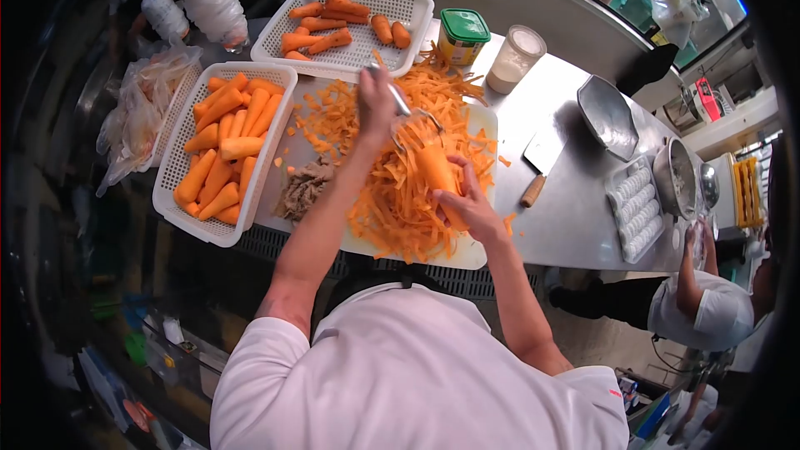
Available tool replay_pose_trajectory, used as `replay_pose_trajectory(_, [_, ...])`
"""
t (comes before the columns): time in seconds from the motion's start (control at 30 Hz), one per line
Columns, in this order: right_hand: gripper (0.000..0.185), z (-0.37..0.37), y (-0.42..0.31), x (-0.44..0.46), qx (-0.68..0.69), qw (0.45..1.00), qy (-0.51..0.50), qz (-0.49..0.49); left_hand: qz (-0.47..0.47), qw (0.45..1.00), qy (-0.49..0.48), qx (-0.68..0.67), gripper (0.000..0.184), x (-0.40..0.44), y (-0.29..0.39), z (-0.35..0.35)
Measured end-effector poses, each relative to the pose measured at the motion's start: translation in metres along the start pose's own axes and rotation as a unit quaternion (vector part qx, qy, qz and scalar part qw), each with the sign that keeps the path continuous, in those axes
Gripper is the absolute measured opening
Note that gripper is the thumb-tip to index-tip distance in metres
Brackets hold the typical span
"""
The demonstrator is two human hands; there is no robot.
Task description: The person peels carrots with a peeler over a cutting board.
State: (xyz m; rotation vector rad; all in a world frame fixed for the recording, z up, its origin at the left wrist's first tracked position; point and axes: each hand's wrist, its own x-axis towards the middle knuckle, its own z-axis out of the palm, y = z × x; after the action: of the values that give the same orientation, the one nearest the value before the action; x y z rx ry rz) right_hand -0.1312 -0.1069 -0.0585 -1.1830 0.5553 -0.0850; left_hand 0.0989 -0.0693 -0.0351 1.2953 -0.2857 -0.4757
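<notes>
My left hand (377,106) is closed around the metal handle of a peeler (403,106), its wide head over the upper end of a carrot (435,168). That carrot, peeled and bright orange, is gripped at its lower end by my right hand (471,204) and tilts up toward the peeler. Beneath both hands a thick heap of carrot peelings (392,200) covers most of a white cutting board (472,257). Whether the peeler's blade touches the carrot I cannot tell.
Left, a white basket (282,129) holds many peeled carrots; another basket (265,48) behind has several unpeeled-looking ones. A greyish-brown cloth (307,187) lies near my left forearm. Rightward are a cleaver (543,150), a green-lidded tub (464,27), a jar (517,58) and an egg-tray-like container (635,210). Another person works far right.
</notes>
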Motion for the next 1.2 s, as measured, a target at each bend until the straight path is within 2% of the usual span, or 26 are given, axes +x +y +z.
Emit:
replay_pose_trajectory(0.03, [0.069, 0.006, 0.004, 0.005, -0.08, 0.997, 0.023, -0.007, 0.002, 1.0, 0.003, -0.001, 0.027, -0.005, -0.011, 0.005])
replay_pose_trajectory(0.1, [0.07, 0.014, 0.005, 0.002, -0.105, 0.994, 0.014, -0.017, 0.081, 0.983, -0.125, 0.111, 0.026, -0.007, -0.04, 0.007])
replay_pose_trajectory(0.13, [0.071, 0.018, 0.004, -0.002, -0.125, 0.992, 0.012, -0.025, 0.08, 0.983, -0.121, 0.112, 0.026, 0.006, -0.049, -0.001])
replay_pose_trajectory(0.2, [0.072, 0.017, 0.004, -0.008, -0.174, 0.984, 0.016, -0.026, 0.039, 0.988, 0.099, 0.11, 0.024, 0.038, -0.047, -0.02])
replay_pose_trajectory(0.23, [0.074, 0.014, 0.005, -0.008, -0.196, 0.98, 0.024, -0.03, 0.025, 0.997, 0.07, 0.002, 0.025, 0.041, -0.041, -0.029])
replay_pose_trajectory(0.27, [0.077, 0.013, 0.006, -0.006, -0.215, 0.975, 0.034, -0.033, 0.027, 0.997, 0.067, 0.002, 0.025, 0.037, -0.044, -0.022])
replay_pose_trajectory(0.33, [0.078, 0.013, 0.015, -0.002, -0.242, 0.969, 0.043, -0.033, 0.048, 0.995, -0.061, 0.064, 0.027, -0.007, -0.034, 0.004])
replay_pose_trajectory(0.37, [0.078, 0.013, 0.013, 0.002, -0.261, 0.963, 0.044, -0.04, 0.064, 0.988, -0.093, 0.105, 0.029, -0.008, -0.052, 0.008])
replay_pose_trajectory(0.4, [0.079, 0.013, 0.012, 0.006, -0.279, 0.958, 0.045, -0.047, 0.066, 0.988, -0.09, 0.104, 0.029, 0.006, -0.061, 0.002])
replay_pose_trajectory(0.47, [0.079, 0.013, 0.011, 0.004, -0.308, 0.949, 0.054, -0.048, 0.024, 0.993, 0.059, 0.1, 0.026, 0.039, -0.071, -0.014])
replay_pose_trajectory(0.5, [0.079, 0.009, 0.009, 0.006, -0.312, 0.947, 0.054, -0.051, 0.055, 0.993, 0.097, 0.029, 0.021, 0.045, -0.072, -0.019])
replay_pose_trajectory(0.53, [0.079, 0.006, 0.011, 0.007, -0.338, 0.934, 0.063, -0.096, 0.058, 0.993, 0.098, 0.027, 0.021, 0.038, -0.054, -0.012])
replay_pose_trajectory(0.57, [0.079, 0.005, 0.018, 0.004, -0.359, 0.921, 0.072, -0.133, 0.058, 0.997, 0.038, 0.022, 0.021, 0.02, -0.043, -0.004])
replay_pose_trajectory(0.6, [0.079, 0.012, 0.02, -0.002, -0.356, 0.924, 0.07, -0.123, 0.053, 0.998, -0.02, 0.016, 0.021, -0.002, -0.041, 0.001])
replay_pose_trajectory(0.63, [0.079, 0.017, 0.013, -0.001, -0.404, 0.905, 0.087, -0.104, 0.06, 0.992, -0.049, 0.104, 0.028, -0.01, -0.046, 0.007])
replay_pose_trajectory(0.67, [0.08, 0.021, 0.006, 0.002, -0.451, 0.882, 0.103, -0.087, 0.064, 0.992, -0.045, 0.102, 0.028, 0.007, -0.055, 0.001])
replay_pose_trajectory(0.73, [0.08, 0.021, 0.007, -0.006, -0.471, 0.868, 0.095, -0.122, 0.105, 0.966, 0.128, 0.2, 0.028, 0.054, -0.094, -0.027])
replay_pose_trajectory(0.8, [0.078, 0.02, -0.002, -0.011, -0.462, 0.871, 0.094, -0.137, 0.12, 0.957, 0.177, 0.195, 0.03, 0.066, -0.083, -0.061])
replay_pose_trajectory(0.83, [0.078, 0.016, -0.002, -0.002, -0.462, 0.871, 0.084, -0.14, 0.099, 0.969, 0.151, 0.167, 0.03, 0.054, -0.074, -0.077])
replay_pose_trajectory(0.9, [0.075, 0.01, 0.009, 0.017, -0.322, 0.941, 0.083, -0.068, 0.053, 0.984, 0.101, 0.138, 0.029, 0.01, -0.063, -0.101])
replay_pose_trajectory(1.0, [0.071, 0.057, -0.018, 0.063, -0.296, 0.948, 0.037, -0.108, 0.008, 0.991, 0.078, 0.112, 0.025, -0.043, -0.078, -0.128])
replay_pose_trajectory(1.07, [0.072, 0.096, -0.033, 0.107, -0.305, 0.94, -0.039, -0.15, -0.029, 0.991, 0.09, 0.093, 0.024, -0.066, -0.089, -0.151])
replay_pose_trajectory(1.13, [0.063, 0.144, -0.054, 0.133, -0.104, 0.973, -0.138, -0.151, -0.079, 0.986, 0.134, 0.056, 0.023, -0.086, -0.081, -0.163])
replay_pose_trajectory(1.2, [0.059, 0.178, -0.057, 0.167, -0.084, 0.972, -0.161, -0.152, -0.083, 0.984, 0.15, 0.054, 0.023, -0.097, -0.077, -0.178])
